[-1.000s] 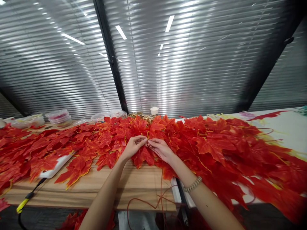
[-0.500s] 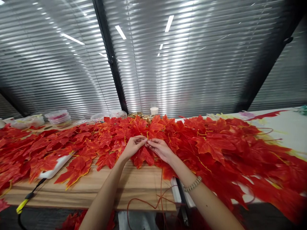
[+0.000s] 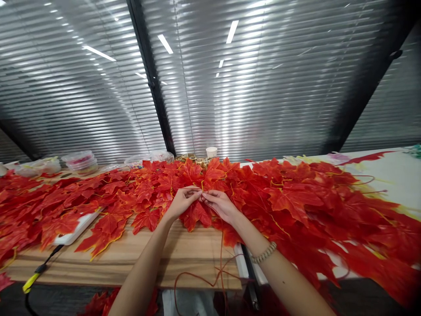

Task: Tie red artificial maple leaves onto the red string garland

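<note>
My left hand (image 3: 185,200) and my right hand (image 3: 219,203) meet fingertip to fingertip over a heap of red artificial maple leaves (image 3: 289,197). Both are closed in a pinch at the yellow stem of an artificial maple leaf (image 3: 196,216), which spreads out just below the fingers. The exact grip is too small to make out. A thin red cord (image 3: 221,250) runs down from beneath my right hand, loops on the wooden tabletop (image 3: 190,259) and drops over its front edge. Whether the fingertips also pinch this cord is hidden.
Behind the leaves stand a white paper cup (image 3: 211,152) and stacked plastic tubs (image 3: 80,162). A white power strip (image 3: 77,229) with a black cable (image 3: 52,253) lies partly under leaves at left. At right is a white tabletop (image 3: 399,175). Slatted blinds (image 3: 263,87) rise behind.
</note>
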`<state>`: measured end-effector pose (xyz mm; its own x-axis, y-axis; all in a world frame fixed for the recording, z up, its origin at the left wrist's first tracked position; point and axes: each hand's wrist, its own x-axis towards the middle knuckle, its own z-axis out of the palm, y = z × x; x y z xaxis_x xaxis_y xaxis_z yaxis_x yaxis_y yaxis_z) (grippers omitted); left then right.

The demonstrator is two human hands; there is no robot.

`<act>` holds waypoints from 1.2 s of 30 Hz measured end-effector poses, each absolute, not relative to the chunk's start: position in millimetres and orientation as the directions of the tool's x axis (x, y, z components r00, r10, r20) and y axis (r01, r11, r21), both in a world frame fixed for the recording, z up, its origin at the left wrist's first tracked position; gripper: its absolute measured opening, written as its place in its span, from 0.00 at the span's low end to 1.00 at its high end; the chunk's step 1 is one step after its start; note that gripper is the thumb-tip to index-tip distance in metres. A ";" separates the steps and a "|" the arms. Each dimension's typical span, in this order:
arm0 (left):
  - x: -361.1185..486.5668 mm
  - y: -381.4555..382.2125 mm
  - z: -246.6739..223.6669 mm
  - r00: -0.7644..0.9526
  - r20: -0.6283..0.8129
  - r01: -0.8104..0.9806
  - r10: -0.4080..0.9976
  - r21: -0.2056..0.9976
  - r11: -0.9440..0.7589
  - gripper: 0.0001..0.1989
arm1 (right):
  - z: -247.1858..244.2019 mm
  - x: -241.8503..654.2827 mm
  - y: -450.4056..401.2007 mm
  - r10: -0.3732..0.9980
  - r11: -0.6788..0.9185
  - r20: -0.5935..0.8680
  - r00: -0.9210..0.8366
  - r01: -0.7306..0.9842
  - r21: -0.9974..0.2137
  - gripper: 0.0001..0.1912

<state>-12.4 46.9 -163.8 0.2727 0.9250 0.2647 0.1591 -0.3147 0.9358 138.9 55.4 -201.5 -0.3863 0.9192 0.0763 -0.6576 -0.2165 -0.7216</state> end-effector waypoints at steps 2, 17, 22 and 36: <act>-12.7 47.1 -163.9 0.272 0.263 0.159 0.926 0.936 -0.313 0.13 | -201.6 139.1 55.0 0.919 -0.218 0.074 -0.387 -0.655 -0.723 0.09; -13.3 47.7 -164.6 0.272 0.256 0.170 0.928 0.936 -0.308 0.14 | -203.1 138.3 55.7 0.915 -0.217 0.080 -0.395 -0.650 -0.728 0.10; -12.6 47.6 -164.7 0.273 0.257 0.176 0.927 0.934 -0.311 0.14 | -203.8 138.2 56.5 0.915 -0.211 0.083 -0.395 -0.644 -0.736 0.09; -13.3 47.0 -163.5 0.280 0.255 0.191 0.926 0.930 -0.314 0.14 | -200.5 138.9 53.9 0.915 -0.218 0.074 -0.397 -0.639 -0.738 0.09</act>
